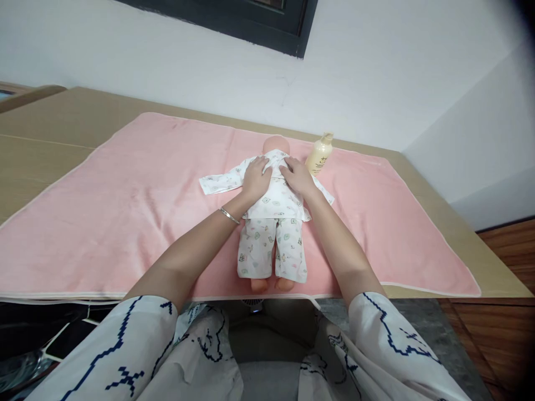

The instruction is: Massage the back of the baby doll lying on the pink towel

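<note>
A baby doll (276, 200) in a white printed top and trousers (256, 248) lies stretched out, its feet toward me and its bald head (276, 145) away from me. No facial features show on the head. My left hand (256, 179) rests with fingers extended on the left side of the doll's upper body. On the other side, my right hand (297, 176) lies likewise, fingers stretched over the fabric. Neither hand grips anything. One sleeve (221, 182) spreads out to the left; the right sleeve is partly hidden behind my right wrist.
Under the doll is a pink blanket (125, 223) with pale edging, spread over a wooden table (54, 133). A cream pump bottle (320, 154) lies or stands just beyond my right hand. A white wall (355, 83) rises behind the table.
</note>
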{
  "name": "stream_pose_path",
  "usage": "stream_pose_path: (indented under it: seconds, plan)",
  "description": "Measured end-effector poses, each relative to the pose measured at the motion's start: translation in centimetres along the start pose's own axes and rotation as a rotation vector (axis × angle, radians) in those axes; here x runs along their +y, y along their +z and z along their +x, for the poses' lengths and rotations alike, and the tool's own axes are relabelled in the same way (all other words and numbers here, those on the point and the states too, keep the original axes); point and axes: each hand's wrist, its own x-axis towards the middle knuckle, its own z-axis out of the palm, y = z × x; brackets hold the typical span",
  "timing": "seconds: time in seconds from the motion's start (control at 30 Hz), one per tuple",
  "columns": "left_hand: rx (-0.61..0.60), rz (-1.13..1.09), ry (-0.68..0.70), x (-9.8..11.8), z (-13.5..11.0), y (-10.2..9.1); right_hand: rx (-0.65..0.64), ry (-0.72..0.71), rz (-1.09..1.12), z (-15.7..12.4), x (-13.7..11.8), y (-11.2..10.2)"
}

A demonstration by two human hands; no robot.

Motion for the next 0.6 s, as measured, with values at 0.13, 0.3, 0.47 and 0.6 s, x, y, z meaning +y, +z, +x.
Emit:
stream_pose_path:
  seconds: [0.13,0.3,0.47,0.6]
  plan:
    - [0.020,-0.032,-0.002,-0.1,-0.1,-0.1,0.144,0.006,0.002,-0.3,-1.4,-0.1]
    - [0.024,-0.056,-0.005,-0.2,-0.1,0.0,0.052,0.009,-0.018,-1.1,-2.4,1.9]
    - [0.032,-0.047,-0.004,-0.1,-0.2,-0.2,0.015,0.004,0.008,-1.5,-3.7,1.5]
    - [0.029,-0.046,0.007,0.0,-0.3,-0.3,0.084,-0.045,0.036,-1.8,-5.2,-0.1]
